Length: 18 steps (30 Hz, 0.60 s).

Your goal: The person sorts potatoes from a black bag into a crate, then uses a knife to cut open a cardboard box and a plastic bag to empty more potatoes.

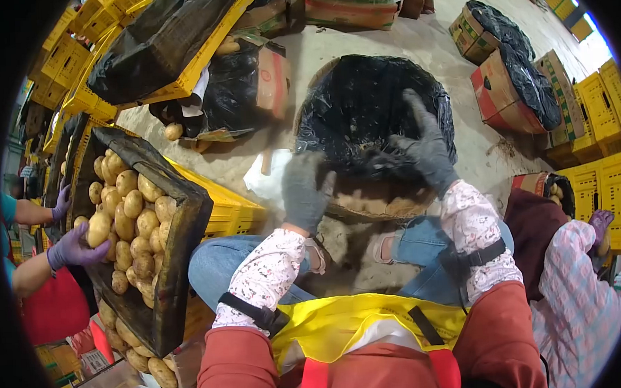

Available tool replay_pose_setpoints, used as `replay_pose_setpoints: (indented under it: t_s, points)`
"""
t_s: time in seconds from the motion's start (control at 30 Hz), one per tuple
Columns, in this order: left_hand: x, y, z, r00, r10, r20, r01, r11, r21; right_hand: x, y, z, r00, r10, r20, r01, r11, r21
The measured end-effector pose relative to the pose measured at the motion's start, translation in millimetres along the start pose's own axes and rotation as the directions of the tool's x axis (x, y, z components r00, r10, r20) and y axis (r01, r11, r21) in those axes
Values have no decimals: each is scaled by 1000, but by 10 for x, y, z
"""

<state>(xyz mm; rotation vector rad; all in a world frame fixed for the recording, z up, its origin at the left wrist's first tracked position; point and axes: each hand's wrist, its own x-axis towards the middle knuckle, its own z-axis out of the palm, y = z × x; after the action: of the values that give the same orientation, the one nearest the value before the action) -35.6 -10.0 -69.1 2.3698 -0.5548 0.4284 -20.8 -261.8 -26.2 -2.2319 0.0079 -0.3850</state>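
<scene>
In front of my knees stands a cardboard box [384,203] lined with a black plastic bag [362,115]. The liner spreads over the rim and looks crumpled along the near side. My right hand [430,150], in a grey glove, reaches over the right part of the liner with its fingers spread. At the near left corner of the box is my left hand [305,193], also gloved in grey. It is slightly blurred, its thumb apart from the other fingers and nothing seen in it. A white plastic bag [268,173] lies on the floor just left of that hand.
On my left, a lined crate of potatoes [135,215] sits on yellow crates [221,205]; a co-worker's purple-gloved hand [84,245] holds a potato there. Another lined box [233,86] stands ahead left, more boxes [503,92] ahead right. A person in checked sleeves [578,286] works at right.
</scene>
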Motion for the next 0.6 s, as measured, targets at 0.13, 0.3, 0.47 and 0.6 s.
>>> replay_pose_setpoints:
  t_s: [0.13,0.3,0.47,0.6]
  points:
    - [-85,-432,253,937,-348,-34,349,924,154,62,-352,540,949,-131,286,134,991,6]
    - [-19,-503,372,826,-563,25,563,826,23,124,-165,1658,917,-193,350,322,875,-361]
    - [154,-517,304,755,-626,195,618,779,105,336,-121,2136,888,-242,390,426,752,-503]
    - [330,-556,323,776,-576,256,553,817,161,388,-210,1895,709,-429,560,656,693,-300]
